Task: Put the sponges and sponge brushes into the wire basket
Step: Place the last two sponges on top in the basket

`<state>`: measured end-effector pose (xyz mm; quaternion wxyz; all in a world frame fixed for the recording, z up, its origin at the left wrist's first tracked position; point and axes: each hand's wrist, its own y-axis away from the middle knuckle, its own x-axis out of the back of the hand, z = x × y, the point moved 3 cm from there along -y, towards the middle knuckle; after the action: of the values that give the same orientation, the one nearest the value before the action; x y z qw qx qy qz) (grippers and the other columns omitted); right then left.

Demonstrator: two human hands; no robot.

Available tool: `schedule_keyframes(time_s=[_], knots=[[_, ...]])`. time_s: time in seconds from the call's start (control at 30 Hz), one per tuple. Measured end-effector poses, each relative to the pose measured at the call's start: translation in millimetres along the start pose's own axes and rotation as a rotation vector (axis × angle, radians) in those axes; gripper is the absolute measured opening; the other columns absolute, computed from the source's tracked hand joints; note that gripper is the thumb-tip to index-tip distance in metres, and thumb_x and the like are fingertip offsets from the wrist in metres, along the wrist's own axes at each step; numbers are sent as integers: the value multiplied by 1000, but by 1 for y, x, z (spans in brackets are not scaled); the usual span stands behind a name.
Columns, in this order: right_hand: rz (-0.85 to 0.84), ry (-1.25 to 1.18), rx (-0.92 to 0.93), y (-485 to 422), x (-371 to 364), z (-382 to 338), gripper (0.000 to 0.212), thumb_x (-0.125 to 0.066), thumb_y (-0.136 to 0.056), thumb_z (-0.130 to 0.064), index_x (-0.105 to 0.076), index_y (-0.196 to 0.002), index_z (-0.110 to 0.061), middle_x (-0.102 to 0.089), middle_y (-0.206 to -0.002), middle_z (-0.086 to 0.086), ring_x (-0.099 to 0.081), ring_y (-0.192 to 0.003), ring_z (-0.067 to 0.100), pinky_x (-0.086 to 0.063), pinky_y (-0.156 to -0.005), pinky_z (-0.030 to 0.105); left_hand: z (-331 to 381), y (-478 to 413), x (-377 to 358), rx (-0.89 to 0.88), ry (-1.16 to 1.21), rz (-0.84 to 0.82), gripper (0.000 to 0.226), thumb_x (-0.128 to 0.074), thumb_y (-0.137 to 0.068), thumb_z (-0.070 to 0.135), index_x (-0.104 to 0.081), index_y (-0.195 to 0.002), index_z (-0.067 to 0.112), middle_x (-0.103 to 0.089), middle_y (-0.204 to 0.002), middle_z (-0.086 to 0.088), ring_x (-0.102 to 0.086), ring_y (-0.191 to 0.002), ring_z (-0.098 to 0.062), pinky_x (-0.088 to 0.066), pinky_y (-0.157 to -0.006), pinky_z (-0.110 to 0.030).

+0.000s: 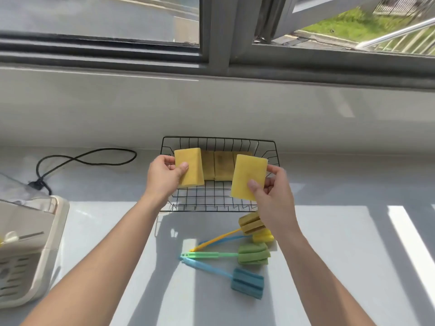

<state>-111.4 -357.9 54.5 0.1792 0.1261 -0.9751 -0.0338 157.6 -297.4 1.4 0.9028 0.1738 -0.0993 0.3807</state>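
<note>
At a sunlit counter beneath a window, we hold one yellow sponge in each hand over the wire basket. Our left hand pinches the left sponge by its near edge, thumb on its face, above the basket's left end; our right hand grips the right sponge the same way above the right end. Both sponges stand upright, long axes running away from us, matching the row of sponges already standing along the basket's far wall. The basket lies directly below and just beyond both hands, so we judge the coming move to be a short lowering, each hand about equally near. The sponge brushes, in yellow, green and blue, lie on the counter behind the basket's near rim, handles fanned to the left, heads close under our right wrist, not yet stowed. A black cord and a beige rack sit to the left.
</note>
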Motion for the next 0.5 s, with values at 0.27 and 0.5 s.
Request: schedule_keyframes(time_s=[0.27, 0.5], knots=[[-99, 91, -5, -68, -54, -5, 46, -68, -94, -28, -45, -133, -23, -61, -118, -1, -61, -102, 13, -54, -82, 29, -7, -73, -8, 32, -221, 38, 40, -77, -84, 31, -65, -115, 11, -65, -92, 1, -65, -91, -23, -50, -77, -31], [-167, 209, -84, -111, -98, 19, 54, -66, -95, -31, -40, -140, -17, -58, -126, 5, -60, -108, 20, -48, -76, 26, -19, -84, -14, -81, -441, 91, 39, -71, -88, 33, -63, -121, 14, -69, -97, -4, -64, -91, -28, -49, -78, -32]])
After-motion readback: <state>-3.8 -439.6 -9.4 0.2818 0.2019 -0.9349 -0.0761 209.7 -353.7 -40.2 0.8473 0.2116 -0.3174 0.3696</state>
